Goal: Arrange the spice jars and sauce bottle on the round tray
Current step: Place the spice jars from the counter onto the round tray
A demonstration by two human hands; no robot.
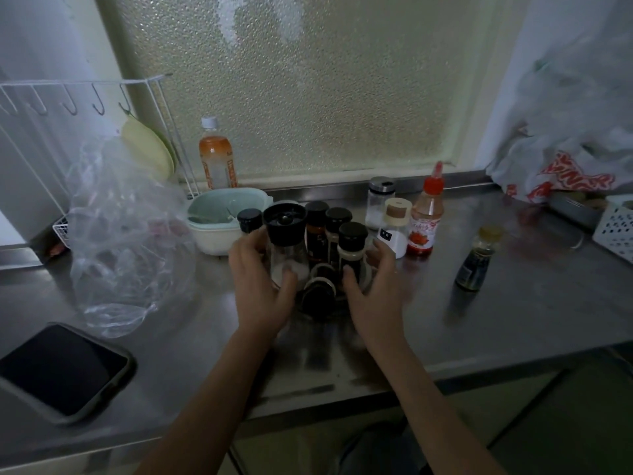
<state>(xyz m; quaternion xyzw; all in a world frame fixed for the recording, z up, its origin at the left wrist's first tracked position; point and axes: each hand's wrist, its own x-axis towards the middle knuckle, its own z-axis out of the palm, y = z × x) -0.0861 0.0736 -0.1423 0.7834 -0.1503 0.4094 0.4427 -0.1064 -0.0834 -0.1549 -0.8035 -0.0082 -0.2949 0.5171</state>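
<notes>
Several black-capped spice jars and a tall grinder with a black top stand packed together on a round tray whose dark front rim shows between my hands. My left hand cups the cluster's left side against the grinder. My right hand cups the right side, fingers around a black-capped jar. Right of the cluster stand a cream-capped jar, a silver-topped shaker and a red-capped sauce bottle. A small dark bottle stands alone further right.
A crumpled clear plastic bag lies to the left, a phone at the near left. A pale green bowl and an orange drink bottle stand behind. A white basket and a shopping bag sit far right.
</notes>
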